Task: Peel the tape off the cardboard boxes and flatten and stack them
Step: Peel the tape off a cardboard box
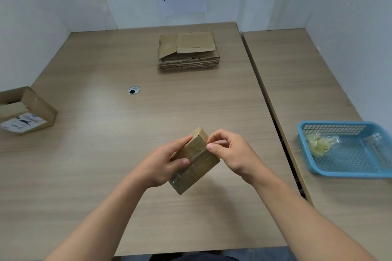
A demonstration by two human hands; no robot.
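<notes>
Head view: the worktop (106, 154) spreads beneath both of my grips. Well to the right of my right grip (229, 152), on a second worktop (318, 82), sits a blue basket (350, 174). Far ahead of both grips lies the stack of flattened cardboard (188, 53). Well off to the left of my left grip (163, 165) stands an open box (36, 108). Between my grips, tilted, is the small taped box (193, 167). My left grip clamps its left side, thumb lying across the top. A crumpled tape wad (318, 144) lies in the basket. My right grip pinches the tape strip (196, 155) at the box's far edge.
</notes>
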